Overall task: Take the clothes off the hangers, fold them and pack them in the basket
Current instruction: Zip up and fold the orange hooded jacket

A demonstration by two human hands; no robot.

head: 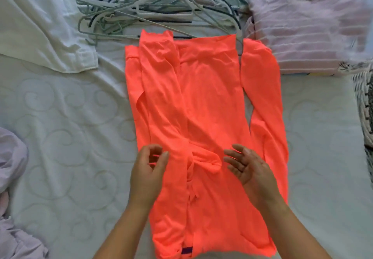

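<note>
Orange garment lies flat mid-bed, sleeves folded inward, hem toward the near edge. Left hand hovers at its left fold, fingers loosely curled, holding nothing; right hand is spread, fingers apart, above the cloth. Risk: the slippery sleeves may slide out when lifted. Hangers heaped at the far edge could snag the collar. Basket sits at the right edge.

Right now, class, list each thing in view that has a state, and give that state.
Orange garment: flat on bed, partly folded.
Hangers: piled, bare.
White shirt: unfolded.
Striped top: folded.
Left hand: fingers curled, holding nothing.
Right hand: open.
</note>
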